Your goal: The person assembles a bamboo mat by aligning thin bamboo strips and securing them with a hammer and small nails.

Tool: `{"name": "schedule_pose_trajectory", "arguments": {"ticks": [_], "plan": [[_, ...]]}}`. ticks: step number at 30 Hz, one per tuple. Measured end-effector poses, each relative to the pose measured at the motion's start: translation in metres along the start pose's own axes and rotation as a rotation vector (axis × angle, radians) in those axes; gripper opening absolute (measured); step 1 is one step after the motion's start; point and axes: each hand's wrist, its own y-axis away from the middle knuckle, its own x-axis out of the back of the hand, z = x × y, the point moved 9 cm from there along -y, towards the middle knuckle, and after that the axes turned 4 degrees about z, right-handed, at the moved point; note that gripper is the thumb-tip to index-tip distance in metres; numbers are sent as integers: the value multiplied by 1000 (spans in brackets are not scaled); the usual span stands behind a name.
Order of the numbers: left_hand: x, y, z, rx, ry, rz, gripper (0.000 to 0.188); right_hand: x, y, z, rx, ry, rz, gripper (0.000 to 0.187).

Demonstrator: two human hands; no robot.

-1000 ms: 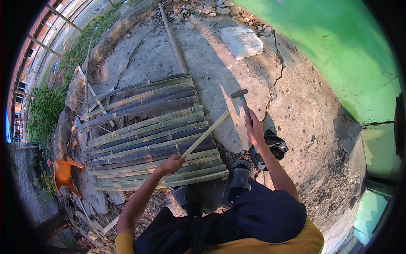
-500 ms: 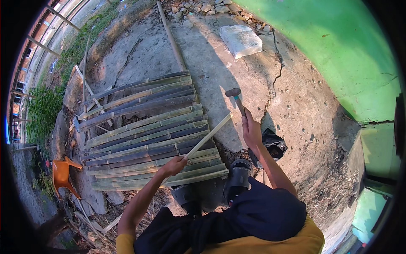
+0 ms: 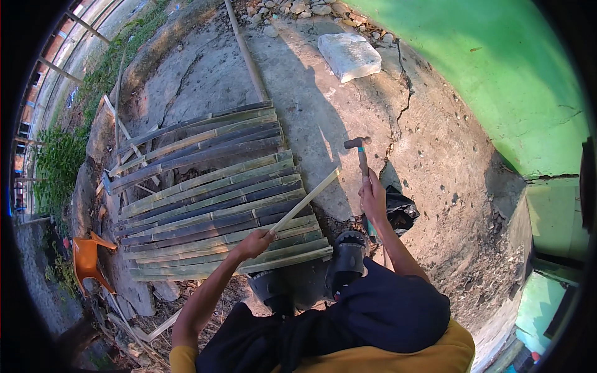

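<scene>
My left hand (image 3: 255, 244) is closed round the lower end of a pale bamboo strip (image 3: 306, 200), which slants up and right above the slats. In my right hand (image 3: 374, 198) is a hammer (image 3: 362, 155), gripped by its handle with the head pointing away from me. Below lies a panel of split bamboo slats (image 3: 211, 193), green, tan and dark, laid side by side with a wider gap partway up. The hammer's head is apart from the strip's far tip.
A long pole (image 3: 247, 53) runs away from the panel's far end. A white block (image 3: 349, 57) sits on the cracked ground, near a green wall (image 3: 497, 81). A black plastic bag (image 3: 401, 210) lies beside my right forearm. An orange plastic chair (image 3: 92, 261) stands at left.
My right hand has turned the hammer more upright and moved slightly right and nearer. The left hand keeps its hold on the strip. The whole view has shifted a little.
</scene>
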Motion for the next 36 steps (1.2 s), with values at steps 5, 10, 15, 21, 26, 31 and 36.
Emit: {"name": "schedule_pose_trajectory", "arguments": {"ticks": [5,10,15,21,26,31,36], "plan": [[-1,-1,7,0,0,-6,52,44,-15,13,-178,-160,136,40],[-2,-2,-6,35,10,-7,55,11,10,37,-33,130,-67,33],[1,4,-5,57,12,-16,56,7,21,21,-331,-321,-111,36],[-3,-2,-4,51,-16,-17,55,17,18,18,73,128,75,35],[-5,0,-3,52,10,-34,56,8,26,7,124,334,-80,33],[0,4,-5,65,49,-30,53,23,25,-45,198,186,105,34],[-10,-6,13,61,9,-52,53,-9,42,28,401,486,-38,35]]}}
